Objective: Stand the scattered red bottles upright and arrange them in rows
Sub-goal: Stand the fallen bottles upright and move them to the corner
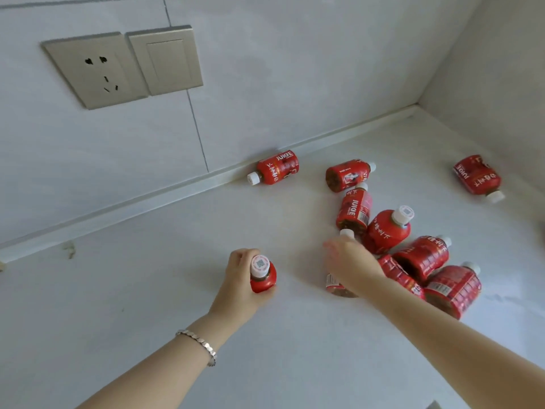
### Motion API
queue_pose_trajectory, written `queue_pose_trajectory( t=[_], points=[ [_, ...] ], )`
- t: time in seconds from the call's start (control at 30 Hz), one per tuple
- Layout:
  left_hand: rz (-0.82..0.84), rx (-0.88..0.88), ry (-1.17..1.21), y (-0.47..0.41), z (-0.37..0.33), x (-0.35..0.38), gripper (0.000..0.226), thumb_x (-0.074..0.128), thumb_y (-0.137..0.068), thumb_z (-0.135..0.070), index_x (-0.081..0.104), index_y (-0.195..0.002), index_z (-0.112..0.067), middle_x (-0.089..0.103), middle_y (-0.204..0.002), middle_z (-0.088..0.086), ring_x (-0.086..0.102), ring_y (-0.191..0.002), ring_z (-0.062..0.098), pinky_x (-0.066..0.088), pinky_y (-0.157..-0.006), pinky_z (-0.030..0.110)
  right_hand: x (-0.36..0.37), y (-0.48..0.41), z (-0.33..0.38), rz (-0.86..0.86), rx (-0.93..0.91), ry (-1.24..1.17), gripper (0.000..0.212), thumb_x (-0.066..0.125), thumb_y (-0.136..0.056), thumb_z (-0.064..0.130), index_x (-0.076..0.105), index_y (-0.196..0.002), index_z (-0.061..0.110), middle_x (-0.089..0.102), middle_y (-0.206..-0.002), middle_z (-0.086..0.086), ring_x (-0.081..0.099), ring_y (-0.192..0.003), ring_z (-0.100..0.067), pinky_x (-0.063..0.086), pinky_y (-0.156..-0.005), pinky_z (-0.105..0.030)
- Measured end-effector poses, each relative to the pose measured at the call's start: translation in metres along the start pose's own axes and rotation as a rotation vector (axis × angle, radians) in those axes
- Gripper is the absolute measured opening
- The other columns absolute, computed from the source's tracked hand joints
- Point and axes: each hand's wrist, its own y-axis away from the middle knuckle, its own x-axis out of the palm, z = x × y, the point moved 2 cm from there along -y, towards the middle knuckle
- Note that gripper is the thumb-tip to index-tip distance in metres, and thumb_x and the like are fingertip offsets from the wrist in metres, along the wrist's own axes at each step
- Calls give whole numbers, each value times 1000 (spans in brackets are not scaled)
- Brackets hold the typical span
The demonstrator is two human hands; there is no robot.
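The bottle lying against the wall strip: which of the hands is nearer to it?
Left. The left hand, gripping an upright bottle, is below the bottle lying against the wall strip. The right hand, on the cluster, is below and further to its right.

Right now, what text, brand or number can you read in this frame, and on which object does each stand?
"JUICE": label of the bottle by the wall.
"JUICE": label of the lying bottle in the cluster.
"JUICE", seen inverted: far right bottle.
Other label characters: too blurred to read.
Code print on the cap of the held bottle: unreadable.
Wall socket: no text.
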Motion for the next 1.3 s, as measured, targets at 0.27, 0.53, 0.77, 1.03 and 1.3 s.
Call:
queue_pose_trajectory(
  t=[0.27,0.53,0.77,1.03,1.3],
  points=[
    [-167,-127,-234,-5,-12,-13,30,75,-74,-21,45,-69,-23,47,-77,-2,45,-76,18,35,-63,23,-1,-76,-43,238,221,74,50,48,-89,45,41,-130,18,55,-126,-8,58,-109,-29,49,-86,-40],
    [-269,-299,-168,14,-11,-18,41,72,-76,-29,33,-63,-29,44,-62,-10,43,-57,6,30,-49,19,7,-62,-39,252,152,-274,45,62,-82,34,49,-120,13,57,-97,-2,58,-80,-16,46,-57,-23],
    [-331,-415,-5,71,3,-49,30,76,-69,-28,46,-65,-26,53,-62,-9,51,-60,7,38,-53,20,-3,27,32,162,-285,187,27,57,-77,46,59,-91,23,61,-82,5,59,-77,-18,44,-61,-25],
    [-446,-546,-2,203,65,-159,28,80,-62,-27,52,-62,-25,57,-57,-14,52,-55,2,39,-54,17,65,109,176,172,-595,176,26,57,-76,48,57,-89,26,65,-89,11,59,-78,-15,37,-63,-21],
    [-600,-627,-3,320,175,-312,30,79,-63,-22,48,-61,-21,51,-56,-8,49,-57,9,39,-55,22,200,192,367,204,-668,87,27,59,-73,51,50,-82,28,53,-72,14,53,-72,-14,36,-53,-21]
  ],
)
